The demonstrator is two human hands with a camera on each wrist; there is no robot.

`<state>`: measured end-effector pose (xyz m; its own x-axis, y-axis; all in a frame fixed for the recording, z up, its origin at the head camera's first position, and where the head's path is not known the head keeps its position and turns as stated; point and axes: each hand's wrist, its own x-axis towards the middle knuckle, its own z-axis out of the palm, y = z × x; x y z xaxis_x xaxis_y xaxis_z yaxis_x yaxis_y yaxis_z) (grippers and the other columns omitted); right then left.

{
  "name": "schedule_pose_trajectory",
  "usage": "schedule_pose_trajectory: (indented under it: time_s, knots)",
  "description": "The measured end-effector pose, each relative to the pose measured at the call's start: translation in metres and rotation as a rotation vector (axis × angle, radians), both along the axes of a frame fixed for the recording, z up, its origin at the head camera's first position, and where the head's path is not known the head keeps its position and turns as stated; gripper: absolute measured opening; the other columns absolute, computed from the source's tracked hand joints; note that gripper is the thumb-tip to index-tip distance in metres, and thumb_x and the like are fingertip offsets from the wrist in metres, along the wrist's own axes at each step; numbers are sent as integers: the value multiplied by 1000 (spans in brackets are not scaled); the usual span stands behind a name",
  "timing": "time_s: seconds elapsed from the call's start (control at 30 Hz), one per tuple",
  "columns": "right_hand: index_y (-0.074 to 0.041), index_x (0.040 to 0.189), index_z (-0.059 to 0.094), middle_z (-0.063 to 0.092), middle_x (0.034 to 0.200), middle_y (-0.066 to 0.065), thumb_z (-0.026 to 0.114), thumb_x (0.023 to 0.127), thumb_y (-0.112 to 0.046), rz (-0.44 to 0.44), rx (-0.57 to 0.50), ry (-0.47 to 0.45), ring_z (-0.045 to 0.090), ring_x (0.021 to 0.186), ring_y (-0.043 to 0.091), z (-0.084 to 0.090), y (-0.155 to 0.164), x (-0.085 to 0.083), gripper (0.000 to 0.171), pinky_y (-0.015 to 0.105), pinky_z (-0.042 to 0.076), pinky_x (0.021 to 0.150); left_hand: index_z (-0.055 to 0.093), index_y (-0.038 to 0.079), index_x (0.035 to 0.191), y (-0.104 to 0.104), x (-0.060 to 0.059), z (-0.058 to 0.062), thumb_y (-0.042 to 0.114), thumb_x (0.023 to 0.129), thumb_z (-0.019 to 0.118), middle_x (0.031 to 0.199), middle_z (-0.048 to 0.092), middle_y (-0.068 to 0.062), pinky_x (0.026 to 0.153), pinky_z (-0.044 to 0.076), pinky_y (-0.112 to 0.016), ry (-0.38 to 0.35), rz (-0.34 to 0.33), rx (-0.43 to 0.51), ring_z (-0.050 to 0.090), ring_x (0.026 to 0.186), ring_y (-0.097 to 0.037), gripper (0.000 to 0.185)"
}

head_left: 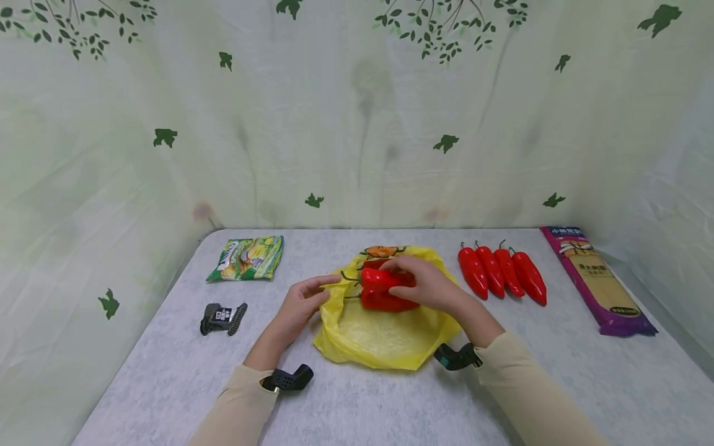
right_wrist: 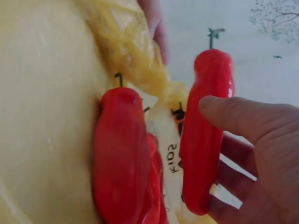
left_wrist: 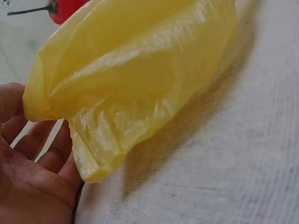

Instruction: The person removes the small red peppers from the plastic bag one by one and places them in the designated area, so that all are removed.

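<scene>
A yellow plastic bag [head_left: 385, 334] lies on the table centre, with red peppers [head_left: 385, 300] resting on it. My right hand [head_left: 429, 285] grips one red pepper [right_wrist: 205, 135] between thumb and fingers, just above another pepper [right_wrist: 119, 158] on the bag [right_wrist: 46, 93]. My left hand [head_left: 304, 303] pinches the bag's left edge [left_wrist: 51, 109] and lifts it, with a pepper tip [left_wrist: 65, 9] showing behind the plastic.
Several more red peppers [head_left: 502, 272] lie in a row to the right, beside a purple noodle packet [head_left: 597, 282]. A green snack packet [head_left: 247, 257] and a small black item [head_left: 223, 318] lie on the left. Leaf-print curtain walls enclose the grey table [head_left: 362, 409].
</scene>
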<state>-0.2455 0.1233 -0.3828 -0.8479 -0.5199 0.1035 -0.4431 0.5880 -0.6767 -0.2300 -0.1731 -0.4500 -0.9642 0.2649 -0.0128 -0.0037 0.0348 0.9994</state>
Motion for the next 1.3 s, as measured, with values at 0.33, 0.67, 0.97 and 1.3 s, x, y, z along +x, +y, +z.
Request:
schedule_pose_trajectory:
  time_s: [0.33, 0.67, 0.97, 1.3]
  knots:
    - [-22, 131, 57, 63, 129, 1, 77, 87, -21, -58, -68, -6, 58, 117, 22, 14, 6, 16, 48, 42, 56, 94, 61, 8, 136, -1, -1, -2, 14, 99, 59, 150, 52, -5, 89, 52, -20, 14, -10, -18, 58, 115, -5, 37]
    - [-20, 135, 52, 62, 131, 1, 78, 85, -20, -79, -104, 19, 58, 118, 22, 24, 15, 29, 56, 42, 53, 95, 61, 9, 136, 0, -2, -1, 14, 99, 58, 149, 52, -5, 90, 51, -20, 20, -10, -32, 57, 116, -5, 37]
    - [-22, 145, 41, 58, 136, 8, 81, 82, -22, -125, -158, 34, 60, 116, 27, 24, 37, 34, 75, 40, 58, 88, 62, 9, 135, 0, -2, -3, 13, 99, 58, 149, 52, -6, 92, 51, -20, 26, -14, -37, 57, 118, -6, 37]
    - [-24, 154, 29, 51, 143, 14, 82, 81, -20, -224, -162, 63, 62, 112, 31, 14, 65, 36, 91, 44, 60, 84, 62, 7, 135, 1, -2, -3, 12, 99, 58, 148, 53, -8, 91, 51, -20, 25, -13, -37, 57, 117, -6, 37]
